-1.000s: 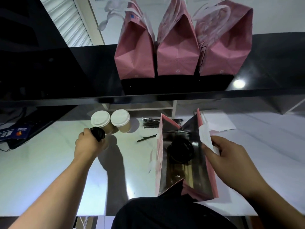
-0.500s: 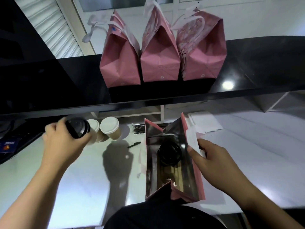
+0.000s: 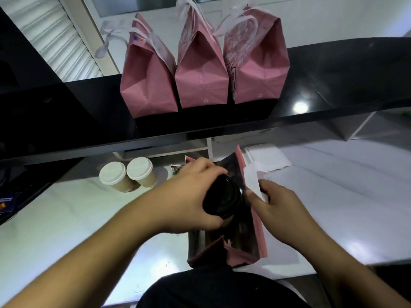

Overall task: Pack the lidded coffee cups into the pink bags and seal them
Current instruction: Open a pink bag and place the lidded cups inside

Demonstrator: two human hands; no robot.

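Observation:
An open pink bag [image 3: 259,236] with a silver lining stands on the white counter in front of me. My left hand [image 3: 189,196] grips a black-lidded cup [image 3: 223,197] right over the bag's mouth. My right hand [image 3: 277,210] pinches the bag's right wall and its white handle strip, holding the mouth apart. The cup seen earlier inside the bag is now hidden. Two white-lidded paper cups [image 3: 127,176] stand side by side to the left on the counter. Three closed pink bags [image 3: 202,70] with white handles sit in a row on the black shelf above.
The black shelf [image 3: 333,85] overhangs the back of the white counter [image 3: 333,207]. White paper sheets [image 3: 270,157] lie behind the open bag. A bundle of dark ties [image 3: 178,168] lies beside it. A dark device [image 3: 13,196] sits at the far left.
My left hand lifted the black-lidded cup from beside the white-lidded cups and carried it right, over the open bag. My right hand stayed on the bag's right wall.

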